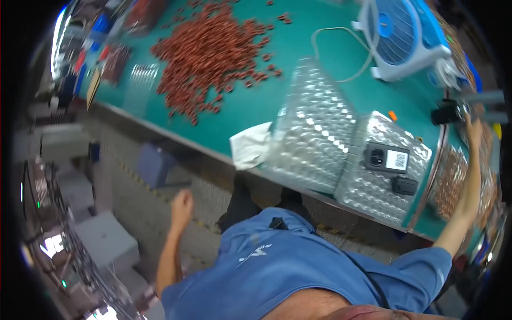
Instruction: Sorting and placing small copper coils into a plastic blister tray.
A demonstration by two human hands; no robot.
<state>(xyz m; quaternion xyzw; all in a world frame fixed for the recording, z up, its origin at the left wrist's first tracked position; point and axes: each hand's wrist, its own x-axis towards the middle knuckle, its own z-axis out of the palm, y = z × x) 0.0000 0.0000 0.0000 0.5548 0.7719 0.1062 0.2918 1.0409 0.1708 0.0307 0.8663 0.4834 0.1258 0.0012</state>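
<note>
The right hand [472,128] was stretched far out to the right rim of the view, its fingers laid against a dark clamp-like fitting on a grey bar [453,111]; whether they were spread or closed round it could not be told. The left hand [182,205] was hung loosely curled below the tabletop edge, over the floor, with nothing held. For such a far reach, a steady lean and a sure hold would be judged wise, since the body was turned away from the work. Just below the right forearm, a tray of small copper-coloured parts [450,181] was seen. Nearer the middle, clear embossed plastic trays [314,128] were laid on the green tabletop [298,42], with two black adapters [386,158] upon one. Further off lay a crumpled white cloth [250,145], a heap of reddish-brown rings [210,53] and a blue-and-white fan [402,34].
</note>
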